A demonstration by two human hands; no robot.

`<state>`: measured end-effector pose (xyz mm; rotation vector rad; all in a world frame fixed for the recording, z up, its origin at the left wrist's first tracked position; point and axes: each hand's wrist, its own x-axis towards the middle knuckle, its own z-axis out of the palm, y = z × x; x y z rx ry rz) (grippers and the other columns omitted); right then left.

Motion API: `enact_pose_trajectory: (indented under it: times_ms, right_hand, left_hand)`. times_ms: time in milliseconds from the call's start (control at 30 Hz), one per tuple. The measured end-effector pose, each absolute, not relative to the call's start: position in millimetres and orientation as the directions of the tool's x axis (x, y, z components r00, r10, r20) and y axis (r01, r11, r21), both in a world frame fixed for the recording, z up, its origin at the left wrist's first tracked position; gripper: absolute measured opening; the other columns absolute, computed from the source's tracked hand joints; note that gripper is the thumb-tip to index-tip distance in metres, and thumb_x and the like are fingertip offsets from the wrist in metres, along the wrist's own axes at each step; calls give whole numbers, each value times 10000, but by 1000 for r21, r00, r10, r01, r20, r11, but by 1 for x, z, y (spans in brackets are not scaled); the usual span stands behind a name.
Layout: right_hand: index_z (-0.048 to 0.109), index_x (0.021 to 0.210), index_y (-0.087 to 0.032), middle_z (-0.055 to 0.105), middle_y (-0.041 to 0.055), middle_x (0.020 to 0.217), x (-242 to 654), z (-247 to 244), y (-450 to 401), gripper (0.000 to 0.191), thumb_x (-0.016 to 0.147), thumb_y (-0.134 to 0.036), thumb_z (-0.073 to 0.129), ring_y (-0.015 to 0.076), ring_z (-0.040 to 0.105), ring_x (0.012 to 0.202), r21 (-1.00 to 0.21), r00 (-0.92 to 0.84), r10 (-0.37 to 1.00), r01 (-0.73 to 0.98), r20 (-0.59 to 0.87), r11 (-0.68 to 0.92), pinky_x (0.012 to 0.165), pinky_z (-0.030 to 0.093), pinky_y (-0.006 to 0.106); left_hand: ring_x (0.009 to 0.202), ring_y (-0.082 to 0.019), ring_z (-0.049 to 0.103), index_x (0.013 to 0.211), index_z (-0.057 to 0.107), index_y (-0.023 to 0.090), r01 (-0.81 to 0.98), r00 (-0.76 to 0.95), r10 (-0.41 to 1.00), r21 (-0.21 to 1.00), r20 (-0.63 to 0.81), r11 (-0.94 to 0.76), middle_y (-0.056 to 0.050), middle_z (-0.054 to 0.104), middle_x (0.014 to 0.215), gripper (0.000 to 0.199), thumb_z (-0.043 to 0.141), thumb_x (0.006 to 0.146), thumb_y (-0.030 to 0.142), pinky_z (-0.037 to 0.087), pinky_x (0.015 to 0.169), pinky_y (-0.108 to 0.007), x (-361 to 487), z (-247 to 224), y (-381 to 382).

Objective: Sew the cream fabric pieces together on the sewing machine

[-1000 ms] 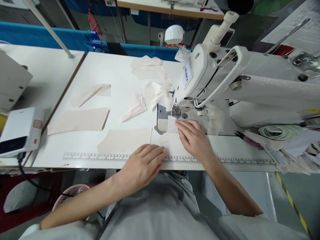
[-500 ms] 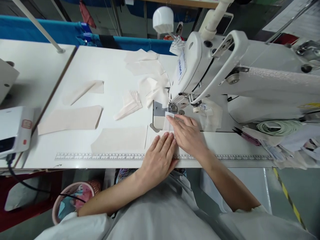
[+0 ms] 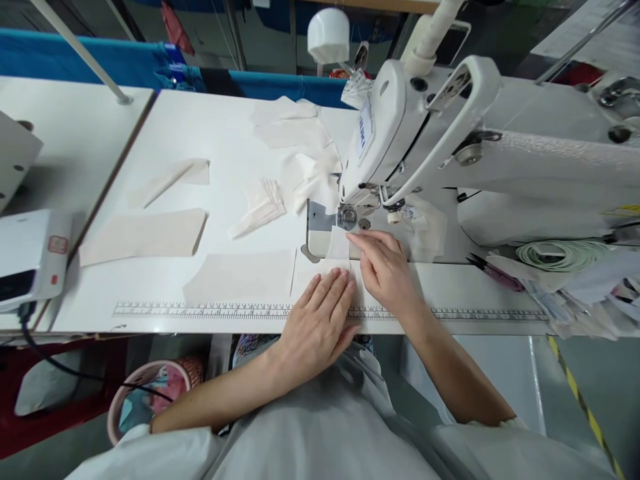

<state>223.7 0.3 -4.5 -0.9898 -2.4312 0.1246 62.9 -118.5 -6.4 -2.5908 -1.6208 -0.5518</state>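
A narrow pale fabric piece (image 3: 339,245) lies below the presser foot of the white sewing machine (image 3: 387,127), running from the needle area toward the table's front. My left hand (image 3: 320,310) rests flat over the lower part of the cloth, fingers stretched out and side by side. Beside the strip's right edge is my right hand (image 3: 387,277), its index finger extended with the tip at the fabric's edge and the thumb apart below it. The cloth under my left palm is hidden.
Pale cut pieces (image 3: 240,277) and a folded stack (image 3: 263,207) lie left of the machine. A printed ruler (image 3: 200,311) runs along the front edge. Snips (image 3: 495,272), a green cord coil (image 3: 557,255) and scraps are at right. A basket (image 3: 117,407) stands below.
My right hand has slid right, off the fabric strip to its edge, uncovering more of the strip. My left hand stays nearly in place, flat on the cloth.
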Motion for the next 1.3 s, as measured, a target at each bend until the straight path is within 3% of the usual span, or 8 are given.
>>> enact_pose_trajectory:
  times_ms: [233,400,600,900,1067,1300]
  right_hand:
    - [601,1252,-203,719,80,1123,233,7,-13,349,971,-128,409,216,613,1106,-351,-624,660,559,418,751,930,490,395]
    - [536,1347,-242,720,52,1155,244,4,-43,423,961,-108,428,221,588,1181,-390,-657,649,522,384,758,963,474,411]
    - [416,1453,-254,640,24,1343,243,-4,-58,518,958,-101,427,221,497,1314,-326,-664,645,556,378,764,1045,418,429]
    - [398,1482,-221,603,19,1393,236,-5,-59,519,970,-141,408,241,481,1338,-156,-683,664,652,304,742,1140,296,488]
    - [374,1504,-253,589,12,1410,238,-7,-58,541,975,-144,378,225,462,1363,-223,-676,670,633,308,741,1159,298,482]
    - [471,1434,-272,677,26,1287,243,-8,-60,504,961,-123,377,217,525,1300,-325,-576,676,599,459,731,1111,386,472]
  left_hand:
    - [1443,-282,373,1468,385,55,831,474,840,183,263,-526,-142,420,1536,589,389,1016,434,305,1197,-447,61,-11,-143]
    - [1444,-263,376,1449,408,73,774,494,814,273,306,-572,-141,487,1490,536,456,998,358,346,1187,-456,51,-9,-163]
    - [1423,-275,406,1442,415,54,790,463,821,265,334,-553,-148,498,1479,539,480,988,336,355,1179,-459,50,-8,-164]
    - [1412,-276,423,1443,428,53,846,462,831,126,310,-517,-143,447,1515,546,423,1011,387,317,1182,-419,51,-13,-170]
    - [1410,-276,425,1438,436,58,845,456,836,147,305,-515,-141,461,1509,540,433,1006,382,304,1190,-431,52,-10,-170]
    - [1410,-276,422,1403,463,62,786,487,796,216,361,-579,-147,535,1447,501,499,978,326,344,1180,-440,55,-5,-172]
